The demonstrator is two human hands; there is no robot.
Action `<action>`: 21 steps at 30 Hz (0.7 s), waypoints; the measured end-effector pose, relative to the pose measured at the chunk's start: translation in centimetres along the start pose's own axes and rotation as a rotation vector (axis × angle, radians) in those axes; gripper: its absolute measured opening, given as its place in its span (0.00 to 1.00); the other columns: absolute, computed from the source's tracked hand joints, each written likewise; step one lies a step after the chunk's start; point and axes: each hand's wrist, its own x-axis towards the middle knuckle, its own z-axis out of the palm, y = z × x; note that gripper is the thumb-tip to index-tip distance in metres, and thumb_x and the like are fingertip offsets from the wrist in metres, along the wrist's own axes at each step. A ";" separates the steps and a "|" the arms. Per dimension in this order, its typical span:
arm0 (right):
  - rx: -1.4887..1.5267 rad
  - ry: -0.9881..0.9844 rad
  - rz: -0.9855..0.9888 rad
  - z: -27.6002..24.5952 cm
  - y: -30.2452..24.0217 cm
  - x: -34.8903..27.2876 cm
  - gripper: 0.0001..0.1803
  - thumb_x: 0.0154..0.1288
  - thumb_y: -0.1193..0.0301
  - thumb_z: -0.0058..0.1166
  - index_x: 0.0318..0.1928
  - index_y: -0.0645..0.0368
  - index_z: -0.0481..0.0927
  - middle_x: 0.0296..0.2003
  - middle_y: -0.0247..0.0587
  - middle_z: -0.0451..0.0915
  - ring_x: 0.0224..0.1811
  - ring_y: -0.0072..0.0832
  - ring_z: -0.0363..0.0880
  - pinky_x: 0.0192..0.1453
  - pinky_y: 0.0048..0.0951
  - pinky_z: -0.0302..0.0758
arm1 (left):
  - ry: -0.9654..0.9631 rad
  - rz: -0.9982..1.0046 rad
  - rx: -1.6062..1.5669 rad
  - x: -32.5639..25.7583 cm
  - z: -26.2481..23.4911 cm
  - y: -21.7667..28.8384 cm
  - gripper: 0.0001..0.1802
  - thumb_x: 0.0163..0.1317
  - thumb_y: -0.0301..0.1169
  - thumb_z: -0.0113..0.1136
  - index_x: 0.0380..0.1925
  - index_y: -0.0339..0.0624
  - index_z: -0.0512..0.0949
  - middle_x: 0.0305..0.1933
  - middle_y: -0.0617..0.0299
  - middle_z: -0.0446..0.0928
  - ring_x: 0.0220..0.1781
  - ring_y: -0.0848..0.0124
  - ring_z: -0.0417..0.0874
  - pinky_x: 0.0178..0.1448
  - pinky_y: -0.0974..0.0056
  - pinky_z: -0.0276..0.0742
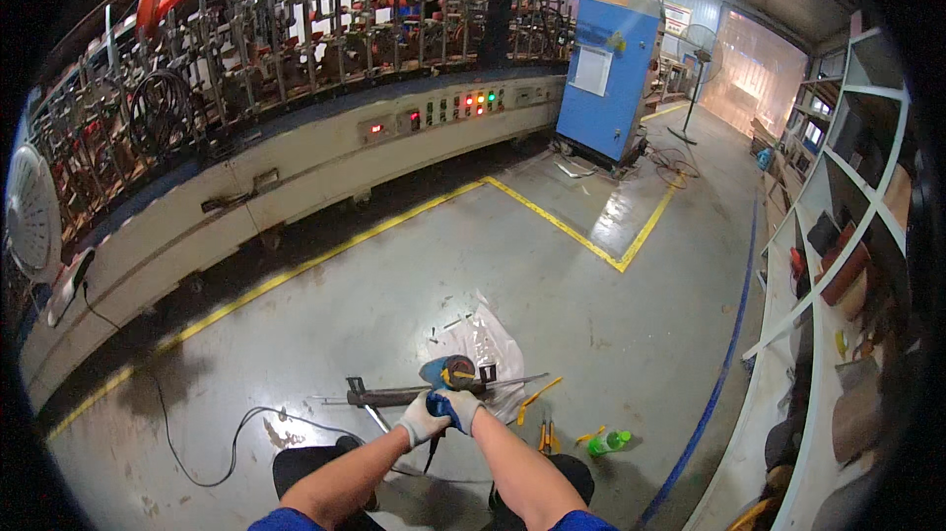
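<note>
Blue power tool with rounded body [433,370] was held in both hands above smooth grey floor [384,314]. White-gloved left hand [422,421]: fingers curled round tool's grip from left. White-gloved right hand [461,407]: fingers wrapped on grip from right, fingertips partly hidden. Tool head sat just beyond fingers, on far side. Long dark bar [394,397] lay crosswise beyond left hand. Crumpled white plastic sheet [505,346] lay farther, to right; green plastic bottle [607,443] near, at right.
</note>
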 end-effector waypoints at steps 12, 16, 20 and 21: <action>0.156 0.577 0.397 1.3 4.1 -3.3 0.25 0.65 0.58 0.67 0.54 0.66 0.82 0.48 0.45 0.87 0.47 0.39 0.85 0.56 0.36 0.79 | -0.255 0.478 0.792 -14.8 -7.2 10.7 0.34 0.58 0.40 0.61 0.64 0.38 0.74 0.51 0.48 0.79 0.54 0.51 0.80 0.59 0.50 0.74; 0.290 0.644 0.345 2.9 4.9 -4.1 0.27 0.66 0.63 0.69 0.59 0.67 0.78 0.51 0.43 0.85 0.48 0.38 0.84 0.57 0.35 0.78 | -0.242 0.434 0.688 -16.4 -7.7 10.6 0.27 0.64 0.34 0.54 0.64 0.48 0.78 0.56 0.48 0.81 0.57 0.49 0.82 0.62 0.45 0.77; 0.099 0.563 0.203 2.1 7.2 -3.1 0.26 0.66 0.68 0.68 0.61 0.67 0.78 0.56 0.45 0.84 0.58 0.37 0.82 0.66 0.37 0.74 | -0.355 0.413 0.585 -17.2 -9.8 10.7 0.37 0.57 0.47 0.75 0.68 0.55 0.76 0.65 0.49 0.78 0.67 0.47 0.77 0.70 0.27 0.66; 0.082 0.601 0.260 2.0 7.0 -3.5 0.26 0.66 0.68 0.68 0.61 0.67 0.78 0.56 0.45 0.84 0.58 0.37 0.82 0.67 0.37 0.74 | -0.195 0.392 0.575 -16.7 -9.8 10.7 0.32 0.59 0.47 0.73 0.63 0.54 0.80 0.63 0.48 0.79 0.63 0.45 0.79 0.66 0.33 0.72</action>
